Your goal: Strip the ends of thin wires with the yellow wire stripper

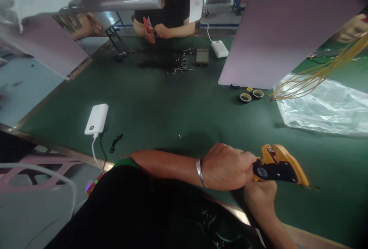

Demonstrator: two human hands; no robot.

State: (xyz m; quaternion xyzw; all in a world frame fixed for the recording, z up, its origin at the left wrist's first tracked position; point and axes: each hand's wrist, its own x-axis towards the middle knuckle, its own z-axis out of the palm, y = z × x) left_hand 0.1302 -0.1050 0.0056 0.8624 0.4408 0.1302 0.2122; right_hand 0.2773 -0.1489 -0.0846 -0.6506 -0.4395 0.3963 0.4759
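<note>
A yellow-and-black wire stripper (277,170) is held above the green table near its front edge, its tapered yellow end pointing right. My left hand (228,166), with a silver bracelet at the wrist, is closed against the left end of the tool. Below it, my right hand (261,197) is closed around the lower part of the stripper. The two hands touch and overlap, so the handles and most fingertips are hidden. No wire can be made out in the tool.
A white power bank (97,119) with a cable and a black strap (116,143) lie left. Tape rolls (245,97), yellow wires (322,74) and plastic sheeting (324,107) are right. Opposite, a person holds a red-handled tool (147,25) behind small metal pieces (181,64). Pink panels (267,30) flank the table.
</note>
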